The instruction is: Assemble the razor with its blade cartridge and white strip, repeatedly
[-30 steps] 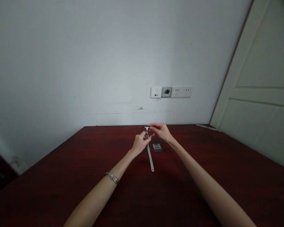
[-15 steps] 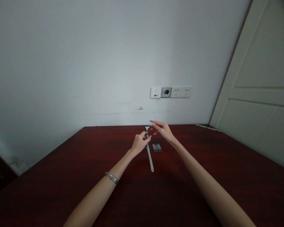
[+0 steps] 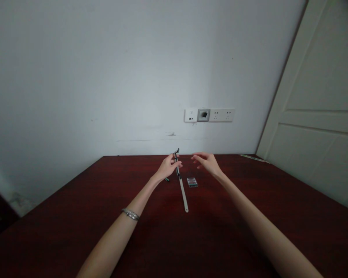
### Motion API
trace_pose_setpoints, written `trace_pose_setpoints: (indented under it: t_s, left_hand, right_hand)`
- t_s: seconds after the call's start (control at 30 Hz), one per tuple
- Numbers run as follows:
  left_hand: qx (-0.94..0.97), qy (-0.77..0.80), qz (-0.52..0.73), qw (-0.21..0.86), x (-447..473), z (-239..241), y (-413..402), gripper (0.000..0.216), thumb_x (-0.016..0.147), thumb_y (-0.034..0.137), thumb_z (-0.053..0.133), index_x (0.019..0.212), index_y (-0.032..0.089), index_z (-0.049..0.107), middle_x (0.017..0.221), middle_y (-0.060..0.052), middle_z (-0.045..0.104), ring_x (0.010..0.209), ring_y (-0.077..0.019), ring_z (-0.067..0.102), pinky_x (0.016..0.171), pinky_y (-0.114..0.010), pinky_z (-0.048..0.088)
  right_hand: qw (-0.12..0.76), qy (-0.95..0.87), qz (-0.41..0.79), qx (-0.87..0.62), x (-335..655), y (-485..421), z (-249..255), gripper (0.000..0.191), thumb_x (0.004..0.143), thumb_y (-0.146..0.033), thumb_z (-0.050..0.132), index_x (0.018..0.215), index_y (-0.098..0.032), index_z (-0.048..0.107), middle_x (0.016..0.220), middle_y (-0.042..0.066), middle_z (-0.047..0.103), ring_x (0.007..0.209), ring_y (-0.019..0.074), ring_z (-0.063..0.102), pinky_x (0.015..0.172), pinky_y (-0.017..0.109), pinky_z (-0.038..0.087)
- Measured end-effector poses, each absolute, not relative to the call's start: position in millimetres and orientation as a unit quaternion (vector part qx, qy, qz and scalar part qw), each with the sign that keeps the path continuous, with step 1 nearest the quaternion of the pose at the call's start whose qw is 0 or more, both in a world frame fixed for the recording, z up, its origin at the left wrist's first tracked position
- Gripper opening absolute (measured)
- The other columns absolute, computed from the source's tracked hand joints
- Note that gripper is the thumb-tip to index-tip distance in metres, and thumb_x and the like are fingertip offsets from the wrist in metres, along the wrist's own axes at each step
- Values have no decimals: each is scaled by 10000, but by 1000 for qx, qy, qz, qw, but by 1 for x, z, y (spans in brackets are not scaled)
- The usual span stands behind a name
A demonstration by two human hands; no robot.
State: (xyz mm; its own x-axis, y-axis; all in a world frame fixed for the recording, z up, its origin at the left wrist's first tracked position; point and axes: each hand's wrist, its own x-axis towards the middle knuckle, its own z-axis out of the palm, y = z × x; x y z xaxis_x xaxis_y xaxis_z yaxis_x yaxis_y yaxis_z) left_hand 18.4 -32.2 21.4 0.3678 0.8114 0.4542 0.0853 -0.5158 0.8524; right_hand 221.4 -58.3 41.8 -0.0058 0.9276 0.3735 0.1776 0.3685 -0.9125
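Observation:
My left hand (image 3: 167, 166) pinches the upper part of a razor (image 3: 182, 186) with a long pale handle, whose head points up toward the wall and whose tail end rests near the table (image 3: 60, 216). My right hand (image 3: 207, 162) hovers just to the right of the razor's head, fingers apart and holding nothing. A small clear blade case (image 3: 191, 182) lies flat on the table under my right hand. A tiny dark piece (image 3: 167, 179) lies on the table below my left hand; I cannot make out what it is.
The dark red table runs back to a white wall with a row of sockets (image 3: 209, 115). A pale door (image 3: 321, 127) stands at the right. A thin strip (image 3: 253, 157) lies at the table's far right corner. A bracelet (image 3: 130, 214) is on my left wrist.
My right hand let go of the razor's head and opened, drifting right. My left hand turned the razor so its head shows edge-on. A small dark piece now lies under my left hand.

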Motion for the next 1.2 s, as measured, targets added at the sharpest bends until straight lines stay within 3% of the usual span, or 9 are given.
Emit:
trace_pose_setpoints:
  t_s: [0.23,0.37,0.47,0.83,1.03,1.2]
  left_hand:
    - [740,305,441,406,11,38,-37,390,808,269,550,1140,102,431,870,-131,680,935,-219,632,857,-348,431]
    - [738,309,427,422,11,40,-39,383,809,274,549,1137,103,450,869,-124,683,921,-220,635,855,-350,427]
    - [733,307,423,435,12,40,-40,341,804,274,557,1093,110,481,856,-108,684,896,-214,636,836,-347,437]
    - [724,294,423,458,14,39,-40,341,767,330,577,1043,133,538,860,-35,625,842,-158,599,770,-281,448]
    - [737,331,350,474,-5,41,-36,414,747,471,570,978,130,604,968,-92,642,886,-187,587,678,-254,437]
    - [713,461,282,446,-43,41,-21,562,740,615,479,909,105,642,878,-143,685,809,-208,631,694,-284,429]
  right_hand:
    - [350,-760,257,-484,204,-83,41,366,762,-448,539,825,-122,694,652,54,657,529,123,558,446,208,425]
    - [289,-802,114,-511,186,-96,40,360,784,-480,517,774,-169,698,735,50,678,669,153,604,592,231,411]
    - [247,-798,45,-547,174,-100,39,372,798,-509,493,742,-190,676,735,53,674,699,175,617,583,233,381]
    - [201,-800,-14,-565,157,-104,42,267,845,-374,451,821,-165,615,788,93,660,738,212,636,595,238,370]
    - [218,-799,11,-560,152,-100,39,265,817,-316,449,707,-162,634,703,89,665,706,212,640,612,240,383]
    - [170,-787,70,-589,142,-100,33,272,756,-369,512,689,-147,655,729,131,683,731,251,651,598,261,417]
